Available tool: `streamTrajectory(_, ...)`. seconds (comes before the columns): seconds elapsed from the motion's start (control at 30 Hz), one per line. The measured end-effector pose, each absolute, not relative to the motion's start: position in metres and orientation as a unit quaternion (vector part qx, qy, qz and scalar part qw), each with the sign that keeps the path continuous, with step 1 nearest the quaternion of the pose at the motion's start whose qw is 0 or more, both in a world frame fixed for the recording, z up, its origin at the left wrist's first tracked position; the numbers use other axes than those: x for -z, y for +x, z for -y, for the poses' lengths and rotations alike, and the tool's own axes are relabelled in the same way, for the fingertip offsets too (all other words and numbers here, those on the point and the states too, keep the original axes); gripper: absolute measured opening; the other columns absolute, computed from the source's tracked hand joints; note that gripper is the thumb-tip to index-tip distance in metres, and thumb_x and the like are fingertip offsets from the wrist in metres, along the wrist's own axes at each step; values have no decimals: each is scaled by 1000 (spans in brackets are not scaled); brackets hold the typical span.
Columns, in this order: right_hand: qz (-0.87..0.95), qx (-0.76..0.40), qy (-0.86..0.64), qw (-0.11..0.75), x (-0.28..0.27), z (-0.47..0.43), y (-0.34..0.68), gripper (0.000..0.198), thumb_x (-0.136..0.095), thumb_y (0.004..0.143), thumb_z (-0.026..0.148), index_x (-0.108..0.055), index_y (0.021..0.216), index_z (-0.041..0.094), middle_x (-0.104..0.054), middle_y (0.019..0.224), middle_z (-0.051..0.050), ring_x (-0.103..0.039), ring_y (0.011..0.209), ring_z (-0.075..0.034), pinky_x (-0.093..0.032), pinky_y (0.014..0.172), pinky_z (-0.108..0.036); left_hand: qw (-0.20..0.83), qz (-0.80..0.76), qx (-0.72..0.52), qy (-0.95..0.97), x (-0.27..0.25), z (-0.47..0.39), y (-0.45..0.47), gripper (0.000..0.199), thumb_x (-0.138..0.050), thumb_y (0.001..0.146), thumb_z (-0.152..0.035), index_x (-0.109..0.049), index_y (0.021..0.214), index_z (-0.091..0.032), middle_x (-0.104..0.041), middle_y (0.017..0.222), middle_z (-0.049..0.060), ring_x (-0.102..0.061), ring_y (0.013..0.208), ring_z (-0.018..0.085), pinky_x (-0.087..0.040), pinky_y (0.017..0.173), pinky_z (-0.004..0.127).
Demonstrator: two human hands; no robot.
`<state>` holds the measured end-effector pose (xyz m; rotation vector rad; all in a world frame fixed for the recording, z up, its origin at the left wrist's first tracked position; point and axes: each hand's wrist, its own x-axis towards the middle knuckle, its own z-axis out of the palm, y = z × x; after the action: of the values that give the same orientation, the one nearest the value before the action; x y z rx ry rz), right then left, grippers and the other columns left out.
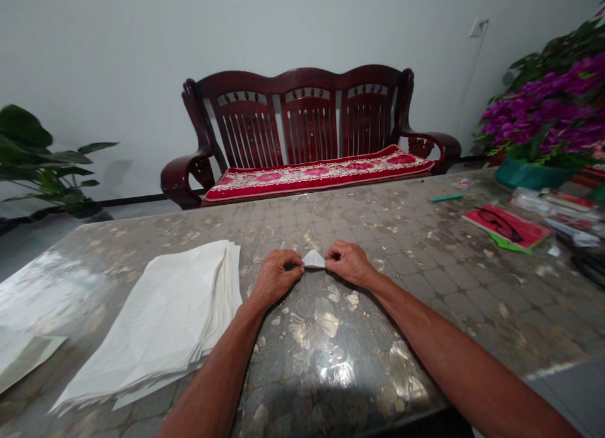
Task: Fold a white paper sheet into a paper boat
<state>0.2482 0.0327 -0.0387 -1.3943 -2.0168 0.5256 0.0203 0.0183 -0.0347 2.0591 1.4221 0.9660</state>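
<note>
A small folded piece of white paper (313,259), roughly triangular with its point away from me, is held between my two hands just over the table. My left hand (278,273) pinches its left corner between thumb and fingers. On the opposite side, my right hand (348,261) grips the right corner, fingers curled in. A thick stack of white paper sheets (155,312), creased on top, lies to the left of my left forearm. The patterned table cover (312,324) spreads beneath both hands.
Eyeglasses (500,222) rest on a red booklet (529,227) at the right, near a green pen (447,198). Purple flowers (553,104) stand in a teal pot (534,173). Another paper (28,356) lies far left. Beyond the table is a wooden bench (307,116).
</note>
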Motion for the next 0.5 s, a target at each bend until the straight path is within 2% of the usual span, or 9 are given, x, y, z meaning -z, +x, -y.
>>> streamTrajectory(0.33,766,-249,-461,373,35,-30,246,12,-66,74,15,-75,81,20,-67,80,0,-60,72,-13,-43,68,-23,230,-499,-370,749,40,-18,19,6,-66,76,-20,-70,75,-24,-74,93,2,-68,95,19,-49,98,38)
streamTrajectory(0.5,772,-253,-453,368,38,-31,245,14,-68,74,14,-77,82,20,-67,79,1,-61,71,-13,-43,67,-23,220,-497,-367,755,41,-18,19,7,-65,77,-18,-70,75,-24,-74,91,1,-67,93,19,-50,95,36)
